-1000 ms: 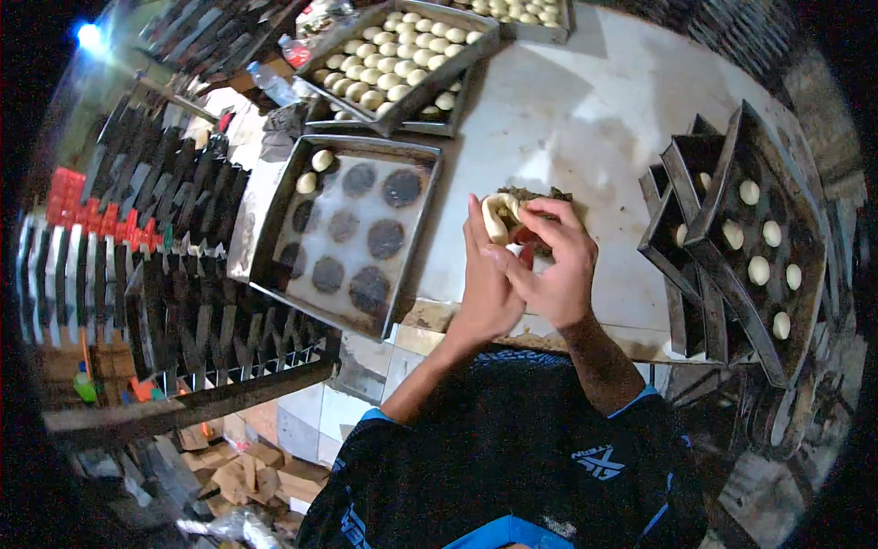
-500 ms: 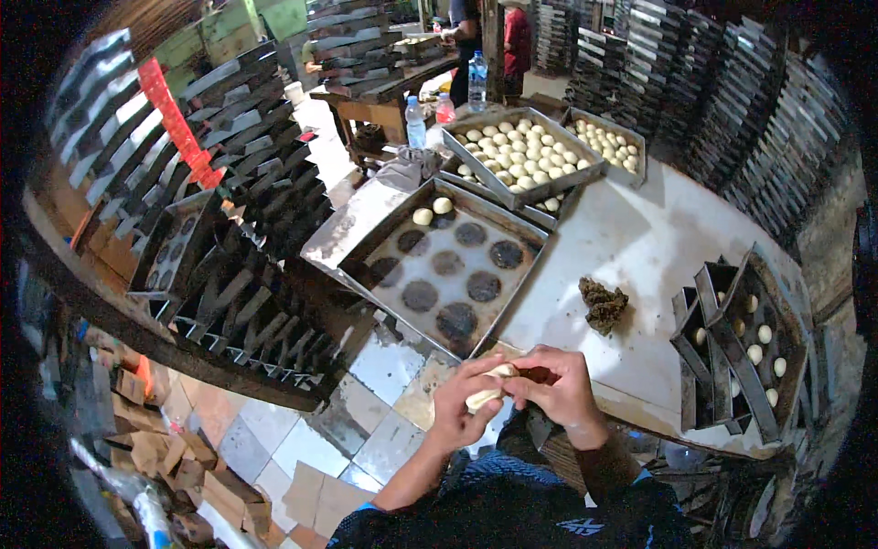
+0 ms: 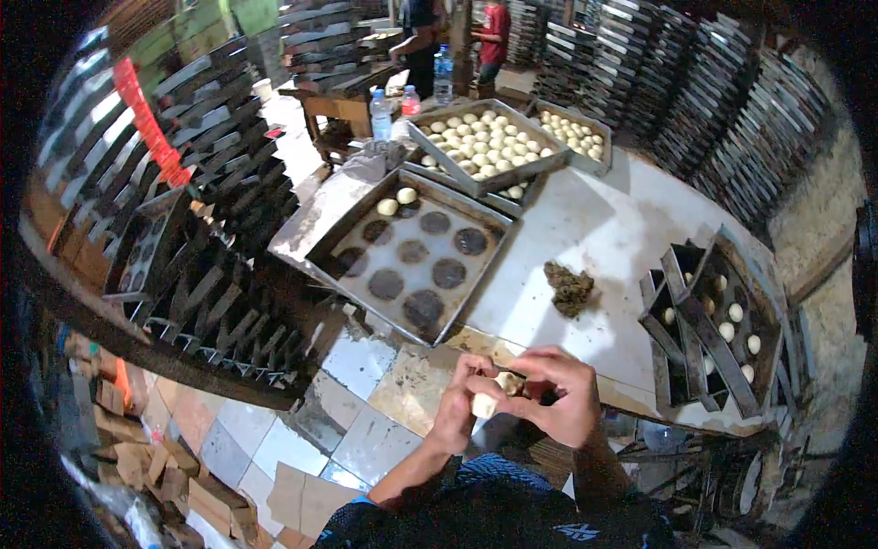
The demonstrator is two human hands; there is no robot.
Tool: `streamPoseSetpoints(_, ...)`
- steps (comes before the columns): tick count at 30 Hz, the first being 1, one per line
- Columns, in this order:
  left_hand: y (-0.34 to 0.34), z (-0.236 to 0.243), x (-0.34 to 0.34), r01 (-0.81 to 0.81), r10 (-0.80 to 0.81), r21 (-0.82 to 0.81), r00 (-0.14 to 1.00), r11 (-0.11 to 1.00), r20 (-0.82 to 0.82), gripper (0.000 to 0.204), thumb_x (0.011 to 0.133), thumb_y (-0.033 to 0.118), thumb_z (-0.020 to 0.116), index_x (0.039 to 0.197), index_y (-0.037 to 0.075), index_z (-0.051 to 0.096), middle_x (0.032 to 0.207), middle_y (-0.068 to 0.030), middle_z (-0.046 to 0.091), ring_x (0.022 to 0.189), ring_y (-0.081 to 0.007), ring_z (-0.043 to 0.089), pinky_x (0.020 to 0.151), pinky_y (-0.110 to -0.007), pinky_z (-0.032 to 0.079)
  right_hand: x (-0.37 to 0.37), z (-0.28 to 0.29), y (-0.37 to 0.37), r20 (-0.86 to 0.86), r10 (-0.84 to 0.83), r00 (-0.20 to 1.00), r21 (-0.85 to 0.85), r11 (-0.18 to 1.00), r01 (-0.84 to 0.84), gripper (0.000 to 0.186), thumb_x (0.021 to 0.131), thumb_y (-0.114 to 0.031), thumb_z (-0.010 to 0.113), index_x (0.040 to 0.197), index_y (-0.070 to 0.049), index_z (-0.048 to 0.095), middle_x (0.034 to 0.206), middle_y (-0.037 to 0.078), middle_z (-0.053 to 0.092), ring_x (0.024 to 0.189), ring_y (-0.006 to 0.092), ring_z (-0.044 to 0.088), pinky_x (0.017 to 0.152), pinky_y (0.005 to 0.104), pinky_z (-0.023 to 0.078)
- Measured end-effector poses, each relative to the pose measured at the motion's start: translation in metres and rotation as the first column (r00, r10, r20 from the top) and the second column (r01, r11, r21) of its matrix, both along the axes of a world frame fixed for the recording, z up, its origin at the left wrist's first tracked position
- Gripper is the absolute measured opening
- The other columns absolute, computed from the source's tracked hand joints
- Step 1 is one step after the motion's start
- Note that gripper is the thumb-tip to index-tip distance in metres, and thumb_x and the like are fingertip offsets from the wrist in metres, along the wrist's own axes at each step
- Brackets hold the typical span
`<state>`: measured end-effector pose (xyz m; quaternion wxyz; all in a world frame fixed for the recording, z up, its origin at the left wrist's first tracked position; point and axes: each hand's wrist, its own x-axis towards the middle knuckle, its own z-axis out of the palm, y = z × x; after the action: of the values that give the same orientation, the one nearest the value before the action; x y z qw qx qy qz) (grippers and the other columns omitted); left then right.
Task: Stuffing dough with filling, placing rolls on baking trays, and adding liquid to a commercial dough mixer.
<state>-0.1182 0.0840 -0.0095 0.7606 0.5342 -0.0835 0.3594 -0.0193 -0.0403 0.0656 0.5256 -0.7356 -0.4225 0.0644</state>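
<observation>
My left hand [image 3: 450, 414] is curled around a pale piece of dough [image 3: 485, 405] in front of my body, just off the near table edge. The thumb and fingers of my right hand [image 3: 565, 392] pinch the dough's right side, where the fingers partly cover it. Beyond my hands a crumbly brown-green lump of filling [image 3: 569, 289] lies on the white table [image 3: 615, 240]. Left of it stands a big metal tray [image 3: 413, 337] with dark round marks on its bottom. Two dough balls [image 3: 397, 201] sit in that tray's far corner.
Farther back, a tray full of dough balls [image 3: 489, 145] rests crosswise on another tray, with water bottles [image 3: 380, 114] nearby. Narrow trays [image 3: 700, 320] lean together at the right table edge. Racks of stacked trays [image 3: 631, 73] line the room. Two people [image 3: 419, 41] stand in the background.
My view has shifted, so the table and trays appear farther left. The dough has turned in my left hand, and one end now pokes out below the fingers. My right fingers stay at it.
</observation>
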Motion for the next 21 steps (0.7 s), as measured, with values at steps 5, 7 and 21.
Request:
streamPoseSetpoints(5,-0.042,0.004,0.068,-0.243,0.265,0.364,0.964,0.899,-0.012,0.022,0.08,0.015,0.067,0.097,0.004,0.057,0.094,-0.0124,0.049,0.09,-0.0235,0.047,0.078,-0.035,0.039,0.031,-0.019,-0.055,-0.104,0.008,0.995,0.229,0.973,0.017,0.025,0.068,-0.002,0.074,0.092,0.0,0.068,0.103,0.015,0.065,0.078,0.0216,0.066,0.072,0.0313,0.052)
streamPoseSetpoints(7,-0.075,0.011,0.105,-0.322,0.347,0.388,0.938,0.863,0.008,0.049,0.077,0.023,0.072,0.113,0.005,0.045,0.1,-0.0111,0.043,0.089,-0.0209,0.043,0.078,-0.033,0.037,0.049,-0.023,-0.085,0.233,-0.174,0.957,0.115,0.982,0.15,0.023,0.072,-0.004,0.074,0.095,-0.001,0.067,0.104,0.015,0.065,0.082,0.026,0.068,0.077,0.0326,0.054)
streamPoseSetpoints(21,-0.272,0.027,0.329,0.263,-0.128,0.532,0.952,0.805,-0.277,0.028,0.074,0.017,0.073,0.065,0.003,0.05,0.055,-0.0073,0.047,0.045,-0.02,0.044,0.045,-0.033,0.037,0.228,0.028,-0.319,0.427,-0.34,0.838,0.045,0.934,0.355,0.036,0.079,-0.016,0.061,0.111,0.002,0.059,0.115,0.021,0.055,0.105,0.0334,0.055,0.092,0.0431,0.046)
